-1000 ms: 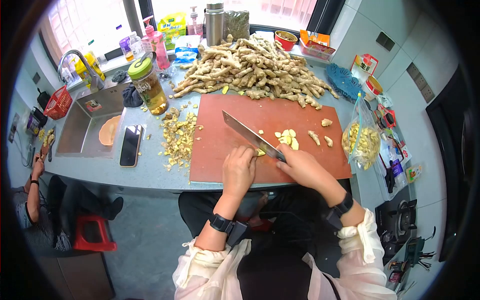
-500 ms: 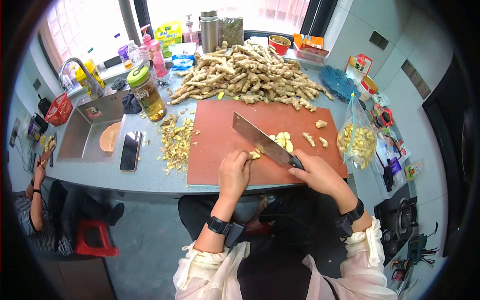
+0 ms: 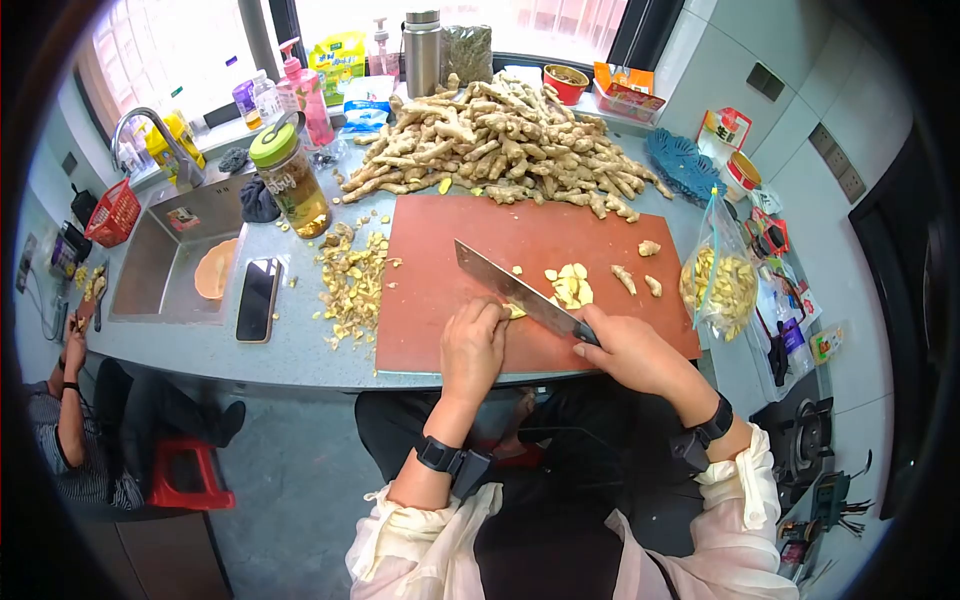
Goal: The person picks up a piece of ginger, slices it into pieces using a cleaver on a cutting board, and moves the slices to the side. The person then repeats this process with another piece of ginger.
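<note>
My right hand (image 3: 632, 350) is wrapped round the dark handle of a cleaver (image 3: 515, 290), whose broad blade slants over the red-brown cutting board (image 3: 425, 245). Bent fingers of my left hand (image 3: 472, 348) press a piece of ginger (image 3: 516, 311) against the board, right beside the blade. Pale ginger slices (image 3: 570, 287) lie in a small heap on the blade's far side. Further right on the board are small ginger knobs (image 3: 624, 279). Behind the board rises a large pile of whole ginger (image 3: 500, 140).
Ginger scraps (image 3: 352, 278) litter the counter left of the board, near a phone (image 3: 258, 300) and a green-lidded jar (image 3: 290, 185). A bag of cut ginger (image 3: 722, 285) stands at the right. Another person (image 3: 75, 400) sits by the sink (image 3: 165, 260), holding a knife.
The cleaver has shifted a little to the left, and more of the slice heap shows beside it. My left hand still holds the ginger piece. The view has moved slightly.
</note>
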Tool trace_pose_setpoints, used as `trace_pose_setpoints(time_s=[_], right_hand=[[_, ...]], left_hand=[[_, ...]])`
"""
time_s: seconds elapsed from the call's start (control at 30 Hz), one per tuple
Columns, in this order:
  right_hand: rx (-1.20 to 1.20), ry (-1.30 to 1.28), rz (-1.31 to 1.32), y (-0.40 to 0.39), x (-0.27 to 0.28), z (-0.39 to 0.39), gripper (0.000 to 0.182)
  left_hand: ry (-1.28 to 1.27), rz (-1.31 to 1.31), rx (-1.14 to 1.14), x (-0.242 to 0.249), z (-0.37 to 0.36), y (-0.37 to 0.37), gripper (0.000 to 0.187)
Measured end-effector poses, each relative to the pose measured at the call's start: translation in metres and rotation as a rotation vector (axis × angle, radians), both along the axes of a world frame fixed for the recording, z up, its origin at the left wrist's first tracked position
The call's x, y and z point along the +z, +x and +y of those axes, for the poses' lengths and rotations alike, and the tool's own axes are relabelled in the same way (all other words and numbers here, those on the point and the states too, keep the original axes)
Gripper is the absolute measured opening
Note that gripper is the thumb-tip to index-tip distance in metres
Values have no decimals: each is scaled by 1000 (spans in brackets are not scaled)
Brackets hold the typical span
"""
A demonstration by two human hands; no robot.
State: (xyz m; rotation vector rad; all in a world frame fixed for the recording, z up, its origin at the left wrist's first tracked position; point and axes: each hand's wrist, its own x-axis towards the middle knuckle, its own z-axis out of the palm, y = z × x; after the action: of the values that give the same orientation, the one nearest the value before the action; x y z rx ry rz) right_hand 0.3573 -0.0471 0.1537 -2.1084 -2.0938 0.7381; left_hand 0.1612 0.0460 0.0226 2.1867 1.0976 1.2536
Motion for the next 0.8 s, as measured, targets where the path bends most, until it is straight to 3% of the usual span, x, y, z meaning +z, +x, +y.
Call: trace_pose_setpoints(time_s=[0.27,0.7,0.8], right_hand=[[4,-5,2,-10,-10,24,34],[-1,-30,32,9,-5,-12,31],[27,103,26,-5,-23,12,31]], left_hand=[[-1,10,2,4,-2,0,7],[5,-1,13,3,0,1,8],[4,4,14,4,-2,1,7]])
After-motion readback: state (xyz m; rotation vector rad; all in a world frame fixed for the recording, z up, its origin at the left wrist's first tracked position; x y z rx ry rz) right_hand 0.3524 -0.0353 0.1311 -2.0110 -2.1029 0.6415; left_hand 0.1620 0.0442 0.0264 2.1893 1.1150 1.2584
